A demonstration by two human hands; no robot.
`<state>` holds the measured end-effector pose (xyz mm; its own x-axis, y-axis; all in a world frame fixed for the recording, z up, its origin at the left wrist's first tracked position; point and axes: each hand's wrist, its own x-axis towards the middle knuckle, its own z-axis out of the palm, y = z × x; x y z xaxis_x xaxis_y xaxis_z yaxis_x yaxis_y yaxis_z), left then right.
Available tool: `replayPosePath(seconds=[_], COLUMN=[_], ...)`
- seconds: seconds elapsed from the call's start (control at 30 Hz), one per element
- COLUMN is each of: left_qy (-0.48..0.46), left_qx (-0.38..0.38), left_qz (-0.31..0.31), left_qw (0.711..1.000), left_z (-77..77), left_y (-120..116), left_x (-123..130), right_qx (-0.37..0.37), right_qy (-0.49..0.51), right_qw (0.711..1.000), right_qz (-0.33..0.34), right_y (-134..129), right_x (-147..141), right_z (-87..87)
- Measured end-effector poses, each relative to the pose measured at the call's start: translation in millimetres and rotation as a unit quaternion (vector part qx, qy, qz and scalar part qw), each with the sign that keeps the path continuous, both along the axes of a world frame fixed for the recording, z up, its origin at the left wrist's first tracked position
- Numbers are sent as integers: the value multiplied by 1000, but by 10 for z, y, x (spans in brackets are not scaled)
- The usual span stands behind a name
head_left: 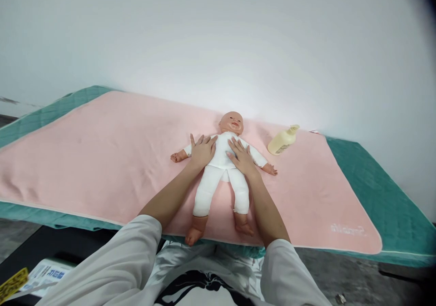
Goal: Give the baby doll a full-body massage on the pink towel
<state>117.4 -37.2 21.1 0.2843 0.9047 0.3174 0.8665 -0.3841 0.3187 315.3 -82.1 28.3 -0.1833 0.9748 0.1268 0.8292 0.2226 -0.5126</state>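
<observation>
A baby doll with a white cloth body lies on its back on a pink mat, its head toward the wall and its feet toward me. My left hand rests on the doll's chest and shoulder at the left, fingers spread. On the other side of the chest lies my right hand, its fingers also spread. Neither hand grips anything. A pale yellow pump bottle stands, looking tilted in this view, to the right of the doll, beyond its arm.
The pink mat covers most of a green padded cover. Behind it rises a white wall. At the lower left, a white printed package lies on a black surface below the edge.
</observation>
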Motion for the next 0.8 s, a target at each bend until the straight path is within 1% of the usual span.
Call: replayPosePath(seconds=[0.13, 0.27, 0.43, 0.63, 0.8], left_qy=[-4, 2, 10, 6, 8], left_qx=[-1, 2, 4, -1, -1], left_qz=[-1, 1, -4, -11, -12], left_qw=[1000, 1000, 1000, 1000, 1000], left_z=[9, 1, -7, 0, -38], left_y=[-13, -9, -5, -6, 19], left_x=[2, 5, -2, -23, -17], right_qx=[-2, -1, 19, 44, 70], right_qy=[5, 16, 27, 29, 45], right_qw=[999, 994, 986, 982, 978], right_qz=[-45, -106, -162, -183, -191], right_y=[-42, -95, -128, -149, -171], right_x=[-18, -34, -6, 69, 75], right_z=[-26, -36, -85, -149, -210])
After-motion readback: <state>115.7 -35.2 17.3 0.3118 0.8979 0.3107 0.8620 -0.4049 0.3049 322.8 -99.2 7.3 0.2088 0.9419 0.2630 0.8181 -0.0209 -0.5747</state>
